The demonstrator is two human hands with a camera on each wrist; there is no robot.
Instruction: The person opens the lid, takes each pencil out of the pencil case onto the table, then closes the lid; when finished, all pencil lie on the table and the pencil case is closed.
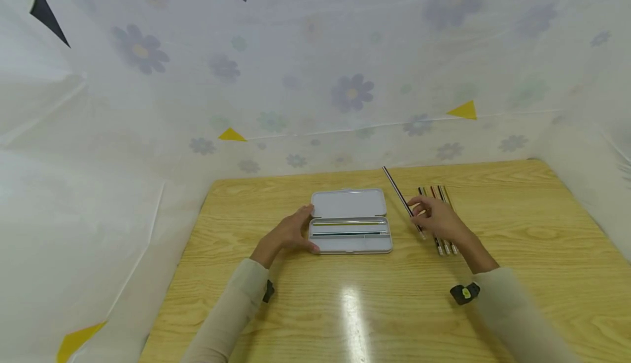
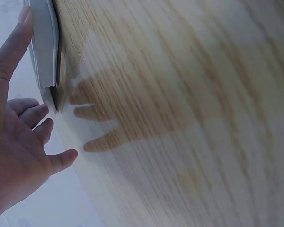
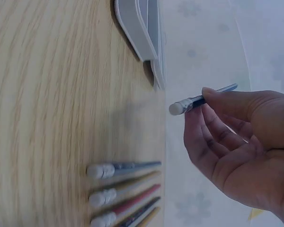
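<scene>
Pencil lifted, case steadied

Right hand pinches a striped pencil at frame centre-right; left hand, fingers relaxed, braces the open case. Best lowered level, parallel to the tray.

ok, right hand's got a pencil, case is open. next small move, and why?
Probably carry the pencil left and lay it lengthwise in the open case. The right hand pinches it above the table, clear of the pencil row; the left hand rests on the case's left end, and the tray holds two pencils with room.
</scene>
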